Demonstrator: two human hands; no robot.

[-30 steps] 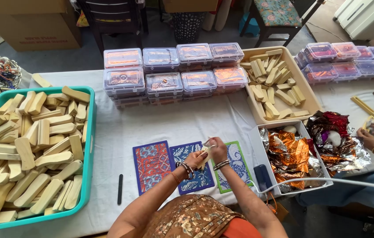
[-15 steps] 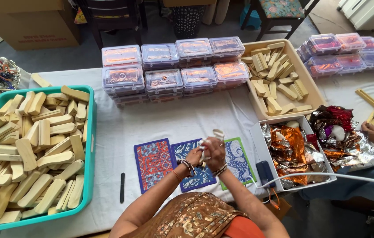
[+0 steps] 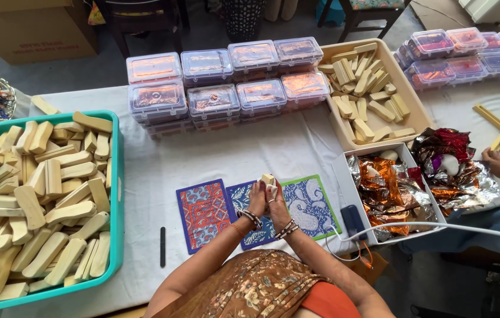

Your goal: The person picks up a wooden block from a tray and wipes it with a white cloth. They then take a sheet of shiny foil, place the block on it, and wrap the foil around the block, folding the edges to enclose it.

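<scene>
On the white-clothed table [image 3: 214, 159], the biggest thing is the teal tray [image 3: 115, 194] at the left, heaped with pale wooden blocks [image 3: 44, 200]. Across the far side runs a row of clear lidded boxes [image 3: 220, 82], and to their right a beige tray [image 3: 406, 112] holds more pale sticks. A white box [image 3: 344, 176] of crinkled orange foil [image 3: 388, 188] sits at the near right, with a loose heap of red and silver foil [image 3: 456, 165] beyond it, where another person's hand [image 3: 497, 162] works at the right edge. Three printed mats [image 3: 247, 209], red, blue and green-bordered, lie side by side at the near middle, and a thin black stick [image 3: 163, 246] lies on the cloth to their left.

Above the blue mat both hands meet, raised off the table. The left hand [image 3: 257, 200] and right hand [image 3: 278, 203] press close together, fingers curled shut around a small pale block [image 3: 268, 179] whose top pokes out between the fingertips; whether any wrapping is on it cannot be told.

To handle this well, the block wants a steady pinch from one hand while the other does the fine work, held low over the mats so a slip drops it on the cloth and not among the foil. Thumbs are best kept on the flat faces, because the smooth, narrow piece would likely twist out of a grip on its edges. Bangles on both wrists could snag; keeping the wrists apart helps.
</scene>
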